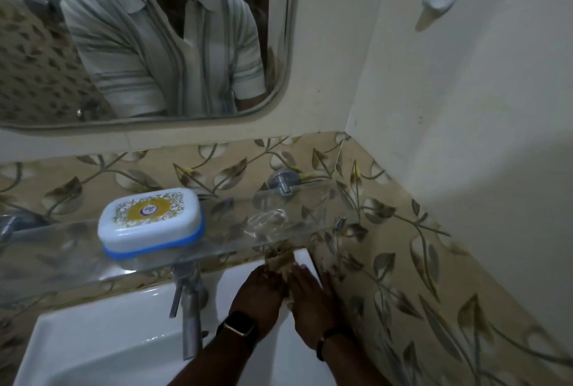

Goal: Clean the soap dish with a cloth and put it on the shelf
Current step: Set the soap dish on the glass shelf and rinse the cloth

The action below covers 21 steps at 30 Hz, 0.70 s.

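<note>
White, round-cornered plastic soap dish [151, 222] with a blue base band and a yellow printed lid, standing closed on the clear glass shelf [62, 249], left of the shelf's middle and close to its front edge; neither hand touches it. On the shelf to the right of the dish lies a small clear object [266, 222], too faint to identify. Below and to the right of the dish, under the shelf's front edge, the left hand [259, 294], with a dark wristwatch [239, 326], and the right hand [311, 302] meet over the back right corner of the white ceramic basin [102, 336], both closed on a beige crumpled cloth [280, 261]; the fingers curl around it, though how tightly cannot be told. A chrome tap [187, 302] stands directly below the dish. Risks, as judged: the dish sits near the shelf lip, so a nudge while lifting could tip it into the basin; rising hands could knock the shelf's underside; a wet cloth could make the smooth plastic slippery.
</note>
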Each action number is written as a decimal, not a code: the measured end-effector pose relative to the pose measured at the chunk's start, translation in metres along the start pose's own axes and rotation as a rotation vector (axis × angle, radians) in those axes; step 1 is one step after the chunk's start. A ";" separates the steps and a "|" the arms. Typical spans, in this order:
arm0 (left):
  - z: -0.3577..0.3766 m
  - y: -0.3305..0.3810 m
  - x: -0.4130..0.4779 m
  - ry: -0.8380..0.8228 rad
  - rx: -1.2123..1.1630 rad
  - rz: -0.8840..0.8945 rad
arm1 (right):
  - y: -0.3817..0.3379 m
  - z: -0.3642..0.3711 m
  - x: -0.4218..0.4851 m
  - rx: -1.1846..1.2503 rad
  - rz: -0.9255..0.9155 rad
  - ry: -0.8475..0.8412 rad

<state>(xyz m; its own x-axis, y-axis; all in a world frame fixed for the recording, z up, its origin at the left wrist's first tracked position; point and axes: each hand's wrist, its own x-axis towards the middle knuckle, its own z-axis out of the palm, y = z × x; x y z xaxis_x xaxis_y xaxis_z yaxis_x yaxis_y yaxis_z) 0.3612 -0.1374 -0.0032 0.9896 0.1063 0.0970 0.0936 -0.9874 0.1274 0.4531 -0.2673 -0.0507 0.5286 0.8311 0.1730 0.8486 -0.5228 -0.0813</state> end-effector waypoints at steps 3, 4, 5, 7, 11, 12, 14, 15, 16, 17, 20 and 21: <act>-0.005 0.002 0.006 0.032 -0.011 0.038 | 0.007 -0.005 0.004 -0.029 0.000 0.057; -0.006 0.003 0.006 0.030 -0.011 0.036 | 0.007 -0.008 0.004 0.000 -0.010 0.018; -0.007 0.004 0.006 0.030 -0.016 0.034 | 0.007 -0.013 0.005 0.013 0.009 0.003; -0.010 0.006 0.006 0.006 -0.037 0.002 | 0.007 -0.018 0.003 0.048 0.046 -0.011; -0.015 0.010 0.000 -0.016 -0.037 -0.113 | 0.002 -0.027 -0.010 0.122 0.101 0.091; -0.013 0.009 -0.001 -0.006 -0.042 -0.133 | 0.000 -0.031 -0.011 0.161 0.119 0.129; -0.015 0.011 -0.005 0.064 -0.073 -0.154 | -0.007 -0.038 -0.015 0.247 0.157 0.208; -0.020 0.014 -0.008 0.093 -0.106 -0.165 | -0.011 -0.042 -0.017 0.294 0.183 0.251; -0.025 0.016 -0.011 0.116 -0.140 -0.171 | -0.017 -0.047 -0.019 0.326 0.218 0.298; -0.031 0.017 -0.015 0.143 -0.173 -0.172 | -0.023 -0.053 -0.021 0.348 0.246 0.344; -0.051 0.022 -0.031 0.196 -0.251 -0.215 | -0.043 -0.073 -0.024 0.372 0.249 0.471; -0.059 0.023 -0.040 0.224 -0.285 -0.224 | -0.051 -0.080 -0.025 0.375 0.239 0.504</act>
<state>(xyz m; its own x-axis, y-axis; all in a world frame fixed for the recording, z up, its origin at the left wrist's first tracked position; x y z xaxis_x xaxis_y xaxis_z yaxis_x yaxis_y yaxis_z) 0.3176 -0.1571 0.0541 0.8969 0.3687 0.2441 0.2387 -0.8685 0.4345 0.3949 -0.2768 0.0278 0.7048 0.4626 0.5379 0.7081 -0.5041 -0.4943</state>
